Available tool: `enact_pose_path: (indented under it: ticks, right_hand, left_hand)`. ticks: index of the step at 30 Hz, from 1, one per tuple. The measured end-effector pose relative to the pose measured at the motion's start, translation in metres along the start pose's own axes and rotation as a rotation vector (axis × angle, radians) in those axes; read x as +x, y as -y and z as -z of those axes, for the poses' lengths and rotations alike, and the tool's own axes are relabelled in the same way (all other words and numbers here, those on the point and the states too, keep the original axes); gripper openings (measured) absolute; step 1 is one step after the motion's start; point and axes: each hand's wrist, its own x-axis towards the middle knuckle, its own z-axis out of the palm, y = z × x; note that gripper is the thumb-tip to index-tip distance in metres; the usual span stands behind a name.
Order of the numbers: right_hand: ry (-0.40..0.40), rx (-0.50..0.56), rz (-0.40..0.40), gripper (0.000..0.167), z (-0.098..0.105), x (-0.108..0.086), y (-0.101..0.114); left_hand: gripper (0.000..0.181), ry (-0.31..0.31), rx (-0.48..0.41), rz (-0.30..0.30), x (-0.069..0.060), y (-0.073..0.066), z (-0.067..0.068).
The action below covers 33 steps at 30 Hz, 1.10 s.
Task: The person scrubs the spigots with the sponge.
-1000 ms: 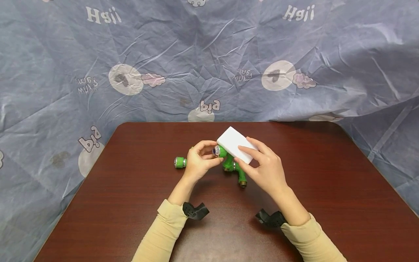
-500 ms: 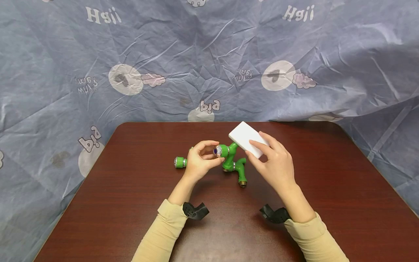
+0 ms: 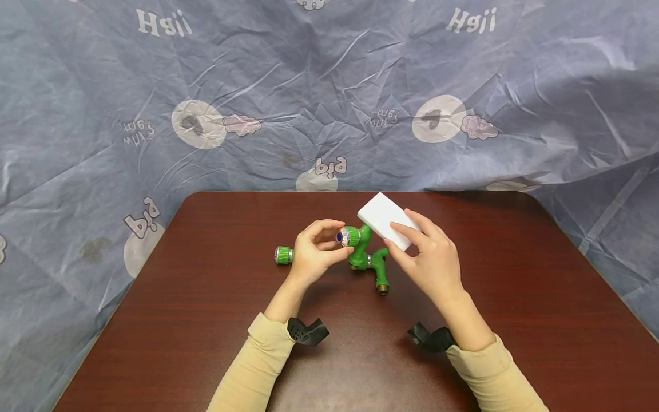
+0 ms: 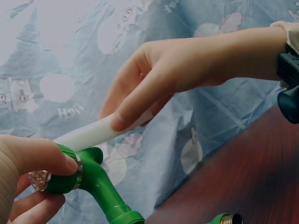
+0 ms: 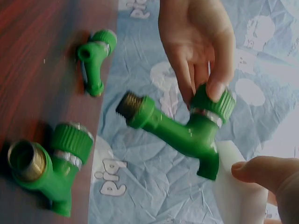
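My left hand point(image 3: 312, 255) pinches the ribbed green knob point(image 3: 351, 236) of a green tap, its fingers and thumb on either side. The right wrist view shows this tap point(image 5: 175, 135) held off the table, with its threaded brass end point(image 5: 129, 105) bare. In my right hand point(image 3: 435, 258) a white block point(image 3: 385, 218) is gripped between thumb and fingers, tilted. The block's side lies at the tap's spout point(image 5: 209, 164); whether they touch I cannot tell exactly.
A second green tap point(image 3: 380, 271) lies on the dark red-brown table point(image 3: 216, 320), just below the held one. Another green tap point(image 3: 282, 255) lies left of my left hand, partly hidden by it. A printed blue-grey cloth point(image 3: 288, 103) hangs behind the table.
My right hand and the white block have moved right and slightly up from the knob, then a touch back left. My left hand has kept its hold on the tap and barely moved.
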Motion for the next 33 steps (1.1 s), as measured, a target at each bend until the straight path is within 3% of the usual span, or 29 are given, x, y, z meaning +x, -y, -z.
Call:
enact_pose_path:
  ticks: [3,9,15,20,27,33]
  right_hand:
    - [-0.023,0.007,-0.013,0.029,0.0,0.0,-0.001]
    - [0.025,0.116,0.043,0.03,0.0,0.001,0.006]
    - [0.018,0.168,0.034,0.029,0.001,0.002,0.009]
    - [0.043,0.199,0.051,0.029,0.002,0.002,0.011]
    - [0.103,0.26,0.104,0.03,0.001,0.0,0.007]
    - [0.12,0.213,0.115,0.03,-0.003,-0.001,0.004]
  left_hand:
    - [0.043,-0.003,-0.001,0.001,0.0,0.0,0.0]
    - [0.043,-0.014,-0.003,0.007,0.0,0.0,0.0]
    - [0.042,-0.028,-0.016,0.026,0.0,-0.002,0.0]
    - [0.042,-0.054,0.0,0.003,0.001,0.0,0.0]
    - [0.045,-0.078,-0.009,-0.051,0.004,0.028,0.004]
    - [0.04,-0.054,-0.054,-0.06,0.004,0.029,0.003]
